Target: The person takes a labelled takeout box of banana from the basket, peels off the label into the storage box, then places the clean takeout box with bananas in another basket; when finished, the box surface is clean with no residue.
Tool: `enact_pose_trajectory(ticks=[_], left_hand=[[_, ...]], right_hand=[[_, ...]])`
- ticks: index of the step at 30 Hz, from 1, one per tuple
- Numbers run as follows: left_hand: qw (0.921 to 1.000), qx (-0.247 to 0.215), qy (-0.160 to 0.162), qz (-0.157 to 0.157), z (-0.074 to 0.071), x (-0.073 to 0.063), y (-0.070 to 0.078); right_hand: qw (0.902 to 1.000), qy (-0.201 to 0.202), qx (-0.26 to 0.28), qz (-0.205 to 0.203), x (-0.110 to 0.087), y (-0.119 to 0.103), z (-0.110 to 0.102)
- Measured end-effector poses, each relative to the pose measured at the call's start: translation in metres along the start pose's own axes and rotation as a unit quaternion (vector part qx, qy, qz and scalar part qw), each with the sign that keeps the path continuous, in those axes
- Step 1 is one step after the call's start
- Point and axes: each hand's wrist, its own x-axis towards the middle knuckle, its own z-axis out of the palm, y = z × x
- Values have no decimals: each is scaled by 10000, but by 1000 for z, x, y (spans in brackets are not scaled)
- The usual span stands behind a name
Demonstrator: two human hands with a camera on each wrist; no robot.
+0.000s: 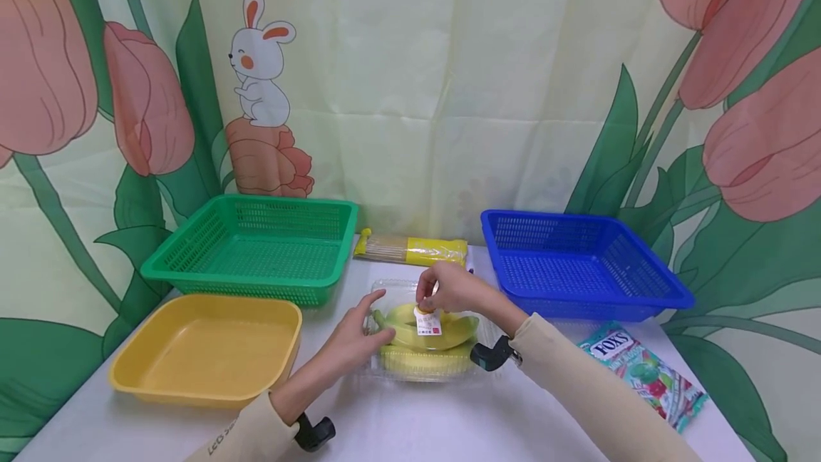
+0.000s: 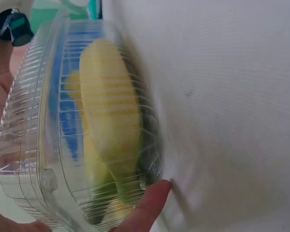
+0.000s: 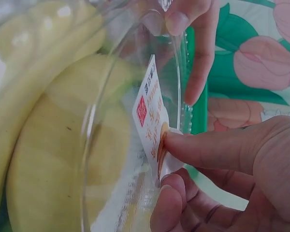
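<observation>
A clear plastic clamshell box (image 1: 428, 371) holding yellow bananas (image 1: 452, 335) with green stems sits on the white table. My right hand (image 1: 457, 287) pinches the edge of a white paper label (image 1: 428, 324) with red and orange print at the top of the lid. In the right wrist view, the thumb and fingertips grip the label (image 3: 152, 121), whose held end is lifted and bent. At the box's left side, my left hand (image 1: 354, 339) rests with thumb and index finger spread. The left wrist view shows a fingertip (image 2: 157, 193) low against the box's side.
Behind the box lies a yellow-wrapped pack of noodles (image 1: 410, 249). A green basket (image 1: 256, 284) and a yellow tub (image 1: 208, 394) stand on the left. On the right are a blue basket (image 1: 596, 301) and a FOX'S candy bag (image 1: 644, 375).
</observation>
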Motion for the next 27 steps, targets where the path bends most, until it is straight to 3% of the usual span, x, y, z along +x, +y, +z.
enact_pose_trajectory(ticks=[5,11,27], left_hand=[[10000,42,41,-18,0,1,0],[10000,-5,4,-30,0,2,-1],[9999,105,42,-56,3,-1,0]], right_hand=[[9996,-36,184,-222,-1,1,-1],[9991,-96,356,-209,-1,2,-1],[9992,-20,191,-344,-4,7,0]])
